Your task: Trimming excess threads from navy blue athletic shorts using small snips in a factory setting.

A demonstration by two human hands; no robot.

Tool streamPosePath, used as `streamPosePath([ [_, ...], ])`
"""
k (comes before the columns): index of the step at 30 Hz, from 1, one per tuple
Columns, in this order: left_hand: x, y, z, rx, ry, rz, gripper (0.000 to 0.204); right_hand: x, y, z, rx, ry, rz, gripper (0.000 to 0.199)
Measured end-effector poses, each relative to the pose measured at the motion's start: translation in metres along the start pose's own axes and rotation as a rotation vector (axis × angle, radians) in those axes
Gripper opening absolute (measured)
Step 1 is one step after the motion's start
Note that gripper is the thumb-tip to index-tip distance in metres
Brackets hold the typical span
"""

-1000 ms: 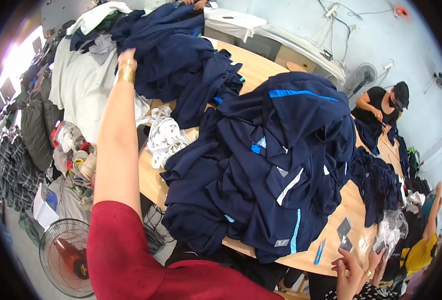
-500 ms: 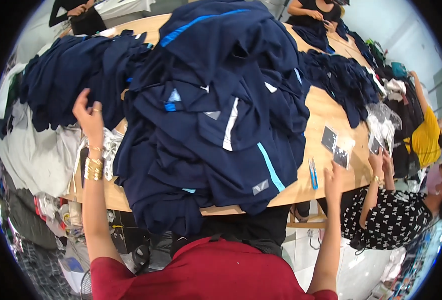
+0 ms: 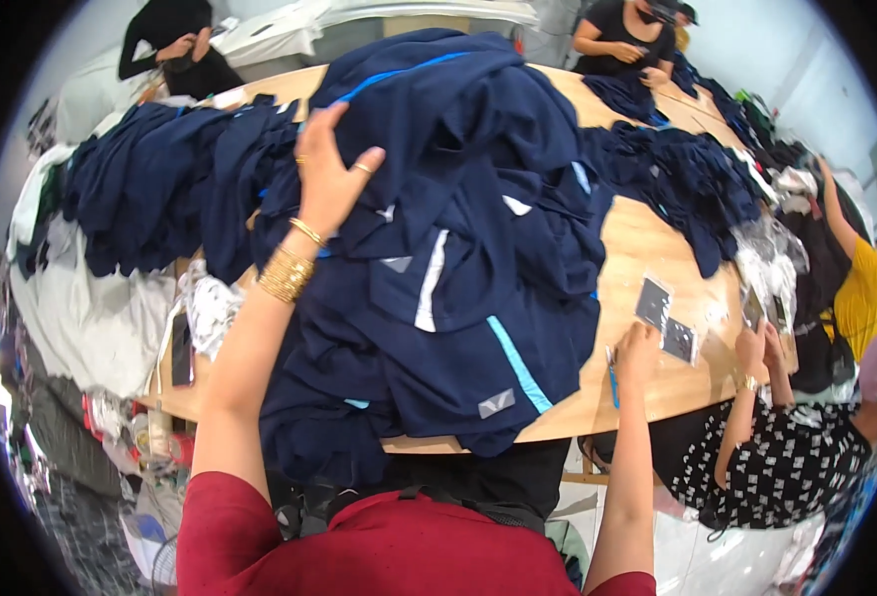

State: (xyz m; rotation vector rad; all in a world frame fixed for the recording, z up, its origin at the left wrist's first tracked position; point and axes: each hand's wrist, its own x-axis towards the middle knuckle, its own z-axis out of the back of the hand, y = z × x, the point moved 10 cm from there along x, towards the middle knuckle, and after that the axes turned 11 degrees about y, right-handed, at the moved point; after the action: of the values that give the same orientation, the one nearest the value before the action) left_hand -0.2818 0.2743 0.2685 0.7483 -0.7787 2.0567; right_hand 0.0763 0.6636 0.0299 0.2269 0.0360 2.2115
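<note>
A large heap of navy garments (image 3: 438, 338) with blue, white and grey trims lies in front of me. My left hand (image 3: 334, 184) is at the heap's upper left, fingers spread, with nothing held in it. On the right of the table, my right hand (image 3: 638, 350) has its fingers curled down around a pair of blue-handled thread snips (image 3: 614, 385). The snips are partly covered by that hand. Just beyond it lie two flat dark pieces in clear plastic packets, one upper (image 3: 654, 300) and one lower (image 3: 679, 342).
More navy garments lie at left (image 3: 150, 189) and far right (image 3: 672, 179). White cloth (image 3: 210, 310) and a dark phone-like slab (image 3: 181, 348) are at the left table edge. A co-worker in a patterned top (image 3: 786, 457) handles something at right; others work across the table.
My left hand has moved right, from over the left garments onto the central heap. My right hand has come left from beside the packets and closed on the snips. The view has shifted slightly.
</note>
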Motion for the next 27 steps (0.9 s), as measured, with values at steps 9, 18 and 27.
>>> streamPosePath([
  [9, -0.013, 0.149, -0.105, -0.516, 0.269, 0.458, 0.092, -0.017, -0.025, 0.000, 0.321, -0.105, -0.067, 0.037],
  [18, -0.048, 0.176, -0.136, 0.006, 0.485, 0.090, 0.054, -0.012, -0.006, 0.005, 0.357, -0.090, -0.020, 0.038],
  [27, -0.076, 0.101, -0.149, -0.084, 0.333, 0.737, 0.081, -0.022, -0.007, 0.008, 0.249, -0.123, -0.021, 0.038],
])
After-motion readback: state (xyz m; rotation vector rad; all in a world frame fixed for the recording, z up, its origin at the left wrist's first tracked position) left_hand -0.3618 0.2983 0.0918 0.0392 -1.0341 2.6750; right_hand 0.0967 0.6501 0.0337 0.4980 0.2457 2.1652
